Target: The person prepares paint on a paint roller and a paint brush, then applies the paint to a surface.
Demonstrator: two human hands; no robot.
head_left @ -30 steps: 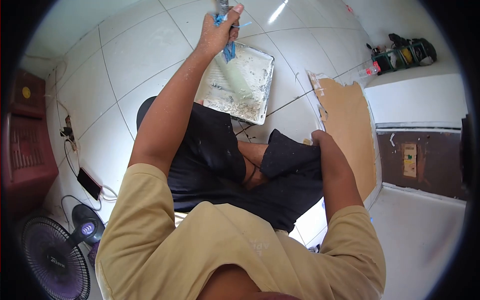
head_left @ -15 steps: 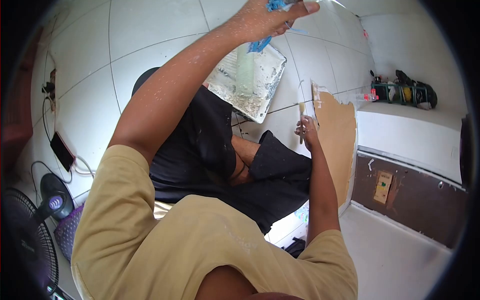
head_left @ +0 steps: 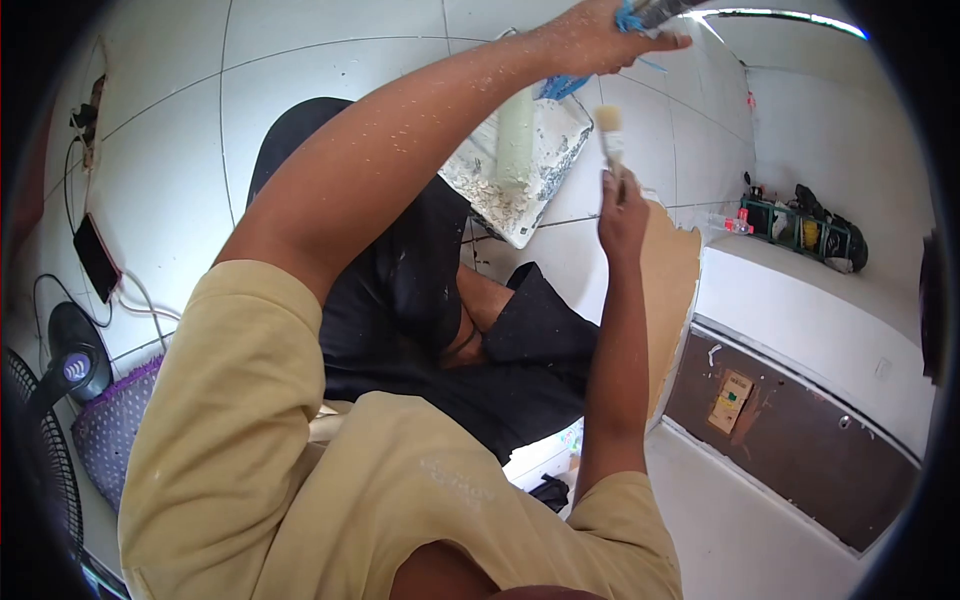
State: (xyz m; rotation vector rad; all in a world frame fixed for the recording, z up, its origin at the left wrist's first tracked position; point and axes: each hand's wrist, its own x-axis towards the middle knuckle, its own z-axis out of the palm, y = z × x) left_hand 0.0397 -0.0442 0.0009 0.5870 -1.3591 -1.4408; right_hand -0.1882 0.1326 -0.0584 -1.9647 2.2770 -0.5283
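My right hand point(head_left: 623, 212) is closed round the handle of a paintbrush point(head_left: 612, 138), its pale bristles pointing up and away from me. At the top, my left hand point(head_left: 610, 40) is wrapped about a grey, paint-spotted object point(head_left: 665, 10) with blue plastic point(head_left: 565, 86) around it; the frame's edge cuts it off and I cannot tell its kind. Below that hand lies a paint tray point(head_left: 570, 135) crusted with white paint. A pale green roller point(head_left: 515, 150) rests in it, partly behind my left forearm.
Brown cardboard point(head_left: 672, 275) lies on the tiled floor to the right. Beyond it, a white ledge point(head_left: 790, 280) carries a green basket point(head_left: 805, 232) of items and small bottles point(head_left: 738, 222). A phone point(head_left: 96, 258) with cables and a fan point(head_left: 45, 440) are at left.
My right hand has lifted the paintbrush up and away from the cardboard, toward the tray's right side. My left hand has shifted right, and more of the grey object shows. The view has turned slightly.
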